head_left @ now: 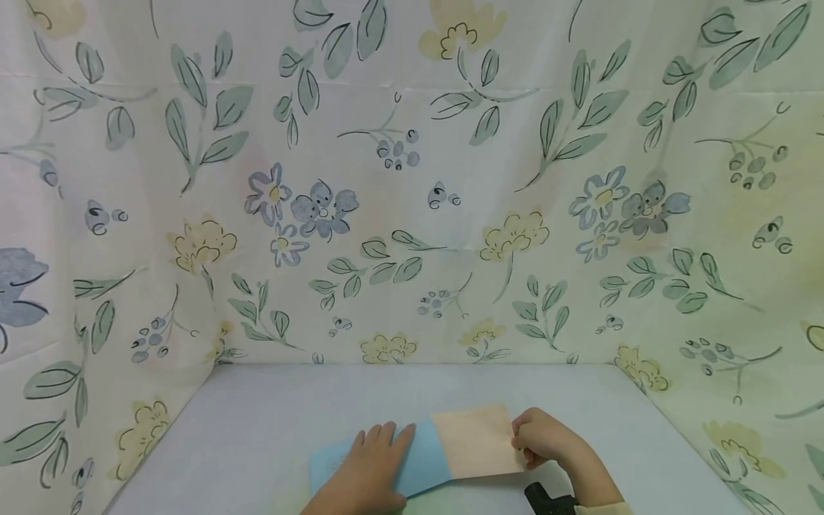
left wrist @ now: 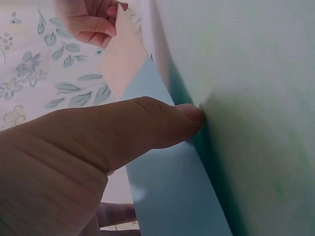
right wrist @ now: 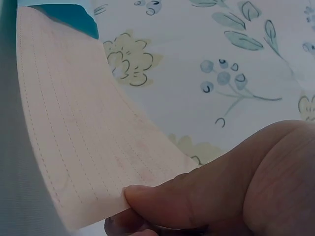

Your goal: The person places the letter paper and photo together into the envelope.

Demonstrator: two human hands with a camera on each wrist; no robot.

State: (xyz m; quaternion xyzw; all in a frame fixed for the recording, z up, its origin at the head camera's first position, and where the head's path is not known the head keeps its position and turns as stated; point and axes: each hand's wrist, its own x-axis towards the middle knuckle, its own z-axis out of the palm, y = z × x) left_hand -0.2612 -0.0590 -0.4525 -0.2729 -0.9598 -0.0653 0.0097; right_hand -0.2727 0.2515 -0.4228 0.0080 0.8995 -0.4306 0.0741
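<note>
A blue envelope (head_left: 421,461) lies at the near part of the table, with a peach lined sheet (head_left: 479,441) extending from its right end. My left hand (head_left: 370,468) rests across the envelope with fingers spread; its thumb (left wrist: 152,123) lies over the near edge. At the sheet's far right end, my right hand (head_left: 543,436) pinches the paper between thumb (right wrist: 162,199) and curled fingers. In the right wrist view the sheet bows slightly, and its other end meets the envelope's darker teal inside (right wrist: 74,19). How much paper sits inside is hidden.
The white tabletop (head_left: 270,400) surrounds the envelope. A floral curtain (head_left: 386,193) hangs behind the table and along both sides. A black strap or device (head_left: 547,498) sits at the right wrist, next to a pale yellow sleeve (head_left: 605,508).
</note>
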